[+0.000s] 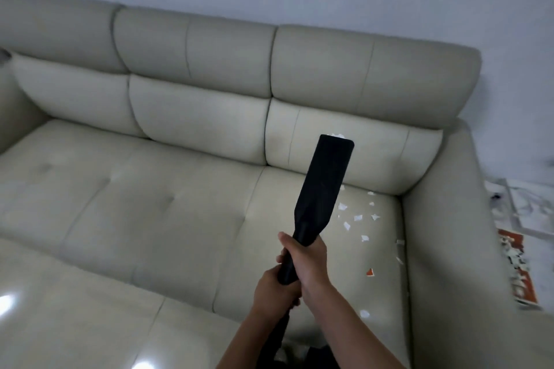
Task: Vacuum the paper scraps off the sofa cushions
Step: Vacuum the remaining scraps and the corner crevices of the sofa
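You have both hands on the black vacuum nozzle (322, 186). Your right hand (307, 257) wraps the neck just below the flat head and your left hand (271, 287) takes the tube under it, so each grip is closed round the nozzle. The head is lifted clear of the seat and points toward the backrest (389, 153), with a white scrap (337, 135) caught at its mouth (not swallowed yet, by the look of it).

The job looks partly done. The seat cushions to the left (144, 204) show no scraps. The right seat cushion (260, 249) holds a scatter of paper scraps (358, 218) near its back corner, an orange scrap (370, 272) further forward and one white piece (364, 313) near the front. A few lie along the armrest (443, 219) too.
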